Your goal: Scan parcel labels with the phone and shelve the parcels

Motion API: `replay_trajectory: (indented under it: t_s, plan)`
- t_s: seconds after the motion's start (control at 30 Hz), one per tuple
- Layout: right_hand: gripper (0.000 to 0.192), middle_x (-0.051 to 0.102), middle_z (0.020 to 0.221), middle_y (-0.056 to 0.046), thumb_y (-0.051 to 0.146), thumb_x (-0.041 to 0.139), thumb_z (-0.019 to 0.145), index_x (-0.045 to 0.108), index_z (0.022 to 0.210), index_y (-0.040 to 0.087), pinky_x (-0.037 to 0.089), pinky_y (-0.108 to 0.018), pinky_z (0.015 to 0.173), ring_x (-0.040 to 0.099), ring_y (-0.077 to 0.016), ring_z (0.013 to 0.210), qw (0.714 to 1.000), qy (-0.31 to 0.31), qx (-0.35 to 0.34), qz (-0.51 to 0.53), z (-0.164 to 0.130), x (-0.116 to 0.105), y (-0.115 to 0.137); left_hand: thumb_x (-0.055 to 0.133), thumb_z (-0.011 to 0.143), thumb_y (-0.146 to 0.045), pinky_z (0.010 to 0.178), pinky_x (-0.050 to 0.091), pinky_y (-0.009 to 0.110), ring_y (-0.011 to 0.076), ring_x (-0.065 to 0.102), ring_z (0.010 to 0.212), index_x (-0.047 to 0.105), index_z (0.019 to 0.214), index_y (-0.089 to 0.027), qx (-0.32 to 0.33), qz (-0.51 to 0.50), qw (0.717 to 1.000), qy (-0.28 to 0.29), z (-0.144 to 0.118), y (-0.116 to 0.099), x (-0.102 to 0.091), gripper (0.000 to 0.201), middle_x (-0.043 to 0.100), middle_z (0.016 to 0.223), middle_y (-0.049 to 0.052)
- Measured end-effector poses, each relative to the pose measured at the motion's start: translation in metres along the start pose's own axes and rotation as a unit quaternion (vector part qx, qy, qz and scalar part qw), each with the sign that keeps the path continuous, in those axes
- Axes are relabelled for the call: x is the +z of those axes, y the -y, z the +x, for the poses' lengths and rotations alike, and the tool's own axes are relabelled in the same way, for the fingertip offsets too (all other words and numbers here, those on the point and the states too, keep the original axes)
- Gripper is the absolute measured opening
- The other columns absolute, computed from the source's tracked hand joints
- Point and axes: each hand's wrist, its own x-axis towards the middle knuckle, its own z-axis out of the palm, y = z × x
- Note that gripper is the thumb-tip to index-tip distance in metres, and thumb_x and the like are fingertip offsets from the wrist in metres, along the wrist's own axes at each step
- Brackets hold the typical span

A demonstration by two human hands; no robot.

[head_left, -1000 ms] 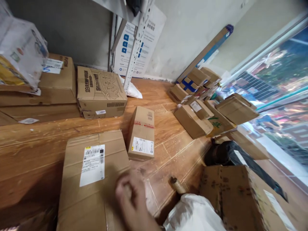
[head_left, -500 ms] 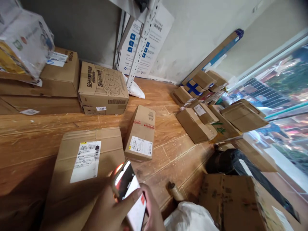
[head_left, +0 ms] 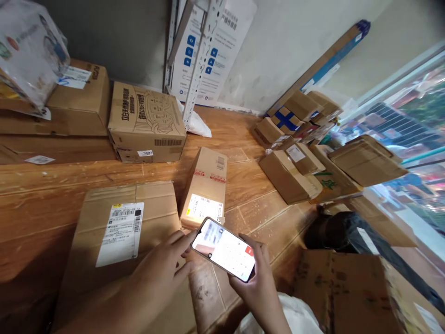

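Observation:
My right hand (head_left: 255, 283) holds a smartphone (head_left: 224, 249) flat, its lit screen facing up. My left hand (head_left: 162, 273) touches the phone's left edge with its fingertips and hovers over a large cardboard box (head_left: 114, 260) with a white shipping label (head_left: 121, 232). Just beyond the phone lies a narrow cardboard box (head_left: 207, 185) with its own label facing me.
More cardboard boxes stand at the back left (head_left: 146, 123) and in a pile at the right (head_left: 299, 157) by a glass door. A metal shelf post (head_left: 198, 65), a white bag (head_left: 198, 125), a black bag (head_left: 344, 229) and another box (head_left: 351, 292) sit on the wood-look tile floor.
The phone came up into view and was laid flat in my right hand. My left hand moved from holding it to touching its edge. The view shifted slightly left.

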Motion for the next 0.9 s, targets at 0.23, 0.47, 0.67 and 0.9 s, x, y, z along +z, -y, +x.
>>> replay_trajectory:
  t_s: [0.23, 0.47, 0.67, 0.9]
  plan:
    - [0.06, 0.05, 0.106, -0.006, 0.018, 0.072, 0.063, 0.048, 0.118, 0.026, 0.049, -0.043, 0.083, 0.056, -0.0275, 0.098, 0.998, -0.025, -0.055, 0.022, 0.016, -0.007, 0.025, 0.044, 0.081, -0.035, 0.073, 0.055, 0.031, 0.0164, 0.059, 0.082, 0.05, 0.132, -0.029, 0.012, -0.051, 0.996, -0.071, -0.009, 0.001, -0.011, 0.051, 0.053, 0.095, 0.003]
    - [0.065, 0.048, 0.109, -0.006, 0.015, 0.073, 0.064, 0.047, 0.123, 0.026, 0.049, -0.038, 0.084, 0.056, -0.0263, 0.102, 0.997, -0.02, -0.073, 0.018, 0.021, -0.014, 0.036, 0.049, 0.079, -0.032, 0.076, 0.056, 0.032, 0.016, 0.059, 0.082, 0.051, 0.13, -0.033, 0.054, -0.054, 0.991, -0.11, -0.006, 0.009, -0.01, 0.051, 0.054, 0.093, 0.001]
    - [0.063, 0.049, 0.108, -0.006, 0.017, 0.072, 0.065, 0.048, 0.122, 0.027, 0.049, -0.039, 0.082, 0.055, -0.0273, 0.102, 0.997, -0.03, -0.077, 0.009, 0.02, -0.019, 0.041, 0.051, 0.077, -0.035, 0.074, 0.058, 0.034, 0.017, 0.061, 0.08, 0.054, 0.13, -0.029, 0.053, -0.061, 0.989, -0.123, -0.006, 0.006, -0.011, 0.053, 0.057, 0.093, 0.004]
    - [0.067, 0.056, 0.107, -0.007, 0.018, 0.078, 0.055, 0.049, 0.116, 0.025, 0.045, -0.044, 0.087, 0.057, -0.0292, 0.099, 0.996, -0.01, -0.019, 0.084, 0.012, -0.006, 0.035, 0.054, 0.079, -0.045, 0.081, 0.058, 0.033, 0.0213, 0.061, 0.098, 0.061, 0.121, -0.03, 0.017, -0.151, 0.98, -0.126, -0.008, -0.005, -0.017, 0.046, 0.06, 0.109, 0.006]
